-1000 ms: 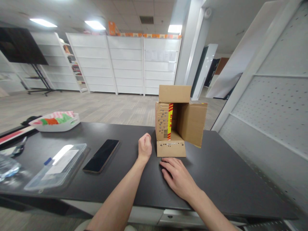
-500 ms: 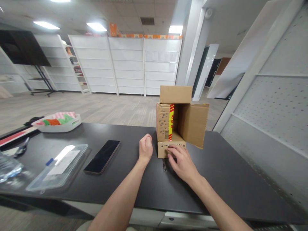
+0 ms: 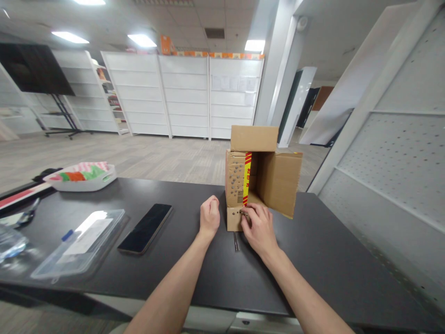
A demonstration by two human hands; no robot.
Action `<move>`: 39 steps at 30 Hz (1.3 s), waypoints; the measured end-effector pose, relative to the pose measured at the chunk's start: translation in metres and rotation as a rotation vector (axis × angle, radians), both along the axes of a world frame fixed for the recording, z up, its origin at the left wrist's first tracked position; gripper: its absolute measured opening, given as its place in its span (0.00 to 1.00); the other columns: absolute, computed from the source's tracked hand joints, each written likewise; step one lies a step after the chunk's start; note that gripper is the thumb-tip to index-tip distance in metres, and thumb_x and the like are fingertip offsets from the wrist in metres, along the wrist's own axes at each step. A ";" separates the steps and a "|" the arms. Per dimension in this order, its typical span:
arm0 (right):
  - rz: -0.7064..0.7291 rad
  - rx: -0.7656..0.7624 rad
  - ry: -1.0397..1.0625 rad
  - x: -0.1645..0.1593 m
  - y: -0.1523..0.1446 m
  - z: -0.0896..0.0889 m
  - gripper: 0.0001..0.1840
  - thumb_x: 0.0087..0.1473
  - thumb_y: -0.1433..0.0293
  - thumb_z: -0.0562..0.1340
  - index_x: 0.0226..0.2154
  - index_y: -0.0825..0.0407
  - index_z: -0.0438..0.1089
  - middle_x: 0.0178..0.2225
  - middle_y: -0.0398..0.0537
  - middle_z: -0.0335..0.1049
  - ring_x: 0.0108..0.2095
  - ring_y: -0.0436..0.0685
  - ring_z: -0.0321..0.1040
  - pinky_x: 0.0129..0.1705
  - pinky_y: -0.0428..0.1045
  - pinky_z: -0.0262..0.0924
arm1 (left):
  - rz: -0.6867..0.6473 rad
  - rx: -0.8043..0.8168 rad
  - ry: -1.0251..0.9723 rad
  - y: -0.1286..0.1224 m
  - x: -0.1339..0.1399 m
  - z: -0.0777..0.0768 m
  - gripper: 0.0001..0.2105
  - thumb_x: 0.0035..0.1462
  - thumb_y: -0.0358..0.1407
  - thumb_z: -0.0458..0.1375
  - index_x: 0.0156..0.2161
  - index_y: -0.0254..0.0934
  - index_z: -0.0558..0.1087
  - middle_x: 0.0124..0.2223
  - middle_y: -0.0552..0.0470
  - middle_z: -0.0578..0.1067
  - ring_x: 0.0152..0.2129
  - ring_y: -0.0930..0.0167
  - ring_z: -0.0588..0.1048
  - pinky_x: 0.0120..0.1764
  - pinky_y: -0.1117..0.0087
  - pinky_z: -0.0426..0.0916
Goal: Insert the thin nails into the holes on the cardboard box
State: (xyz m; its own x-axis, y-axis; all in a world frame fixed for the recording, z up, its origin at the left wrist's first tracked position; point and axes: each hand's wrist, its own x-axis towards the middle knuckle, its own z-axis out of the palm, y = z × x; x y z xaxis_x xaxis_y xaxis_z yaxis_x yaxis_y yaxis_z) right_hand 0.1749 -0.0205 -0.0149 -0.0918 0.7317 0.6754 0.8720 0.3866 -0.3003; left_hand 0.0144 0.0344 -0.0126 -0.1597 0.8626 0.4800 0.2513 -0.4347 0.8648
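A: In the head view, what is the left hand (image 3: 210, 217) doing?

B: It's a closed fist on the matte black tabletop (image 3: 208, 278); I can't tell if it hides anything. Call that the clock's centre.

A: And the right hand (image 3: 259, 227)?

B: At three o'clock, fingers curled close together at the front flap (image 3: 233, 224) of a brown cardboard box (image 3: 266, 178). I can't tell whether they pinch anything. The box stands open at two o'clock.

A: Anything in the way?

B: The hand itself covers the flap's right part. The brown side flap (image 3: 283, 183) juts out beyond it, and a slim, dark metallic tool (image 3: 236, 242) lies at four o'clock, just before the front flap.

A: Further out?

B: A black rectangular smartphone (image 3: 146, 228) at nine, with a flat, clear plastic case (image 3: 95, 253) beyond it; a white plastic basket (image 3: 86, 185) of colourful cloth (image 3: 83, 172) at ten. Tall white shelving units (image 3: 182, 97) stand across the floor, around twelve.
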 end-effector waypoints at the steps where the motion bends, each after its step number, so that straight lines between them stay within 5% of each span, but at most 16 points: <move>1: -0.005 -0.004 0.004 -0.001 0.000 -0.001 0.12 0.55 0.73 0.55 0.41 0.50 0.70 0.45 0.52 0.66 0.47 0.61 0.58 0.48 0.57 0.52 | 0.002 0.000 0.003 0.000 0.000 0.000 0.11 0.54 0.32 0.43 0.21 0.39 0.53 0.20 0.57 0.55 0.20 0.74 0.56 0.25 0.73 0.52; 39: -0.102 -0.009 0.005 -0.006 0.005 -0.009 0.04 0.57 0.71 0.55 0.34 0.51 0.65 0.44 0.53 0.68 0.45 0.61 0.59 0.46 0.55 0.50 | -0.003 0.001 -0.004 0.003 0.000 -0.002 0.12 0.55 0.33 0.43 0.21 0.39 0.53 0.20 0.58 0.54 0.20 0.75 0.55 0.24 0.73 0.51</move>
State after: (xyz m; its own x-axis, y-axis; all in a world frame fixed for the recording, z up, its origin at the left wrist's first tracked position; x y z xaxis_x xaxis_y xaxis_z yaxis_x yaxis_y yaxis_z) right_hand 0.1688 -0.0152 -0.0237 -0.0129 0.7429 0.6693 0.9053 0.2930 -0.3077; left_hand 0.0145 0.0371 -0.0149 -0.1592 0.8628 0.4799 0.2469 -0.4359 0.8655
